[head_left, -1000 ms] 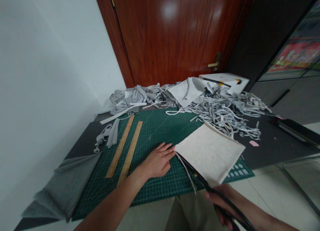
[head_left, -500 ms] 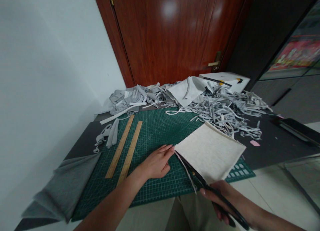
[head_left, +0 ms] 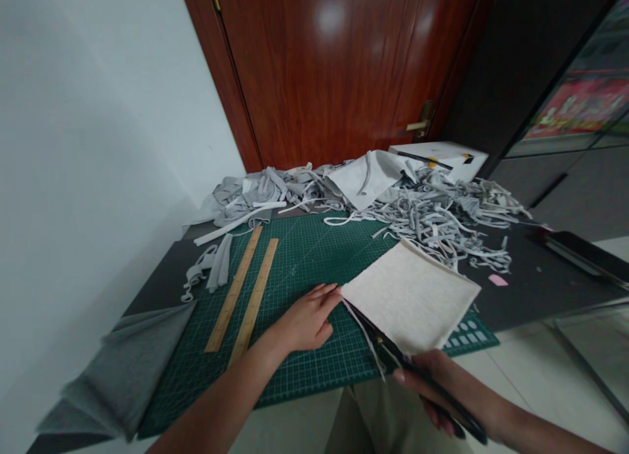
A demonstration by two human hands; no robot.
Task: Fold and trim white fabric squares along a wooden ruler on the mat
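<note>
My left hand (head_left: 308,320) lies palm down on the green cutting mat (head_left: 314,247), its fingers close together and their tips at the left corner of a cream cloth (head_left: 413,297); whether they pinch that corner or only press it, I cannot tell. My right hand (head_left: 439,382), at the near edge, is closed around the handles of black scissors (head_left: 393,350). The blades point far and left along the near-left edge of the cloth, towards my left fingertips; how wide they stand apart is not clear. A thin strip (head_left: 364,331) runs beside the blades on their left, from the corner towards the near edge of the mat. The cloth lies flat on the right part of the mat, turned cornerwise. To the left of my left hand, two wooden rulers (head_left: 234,291) lie side by side, slanting, my forearm crossing near the lower end of the right one. Farther left are a few short grey strips (head_left: 219,264) and, nearer, a folded grey fabric (head_left: 120,369) overlapping the mat's left edge. Along the far side extends a heap of grey and white scraps (head_left: 442,211), with a white box (head_left: 452,158) behind it at right. A pink scrap (head_left: 498,280) lies on the dark table (head_left: 491,306) to the right of the cloth.
</note>
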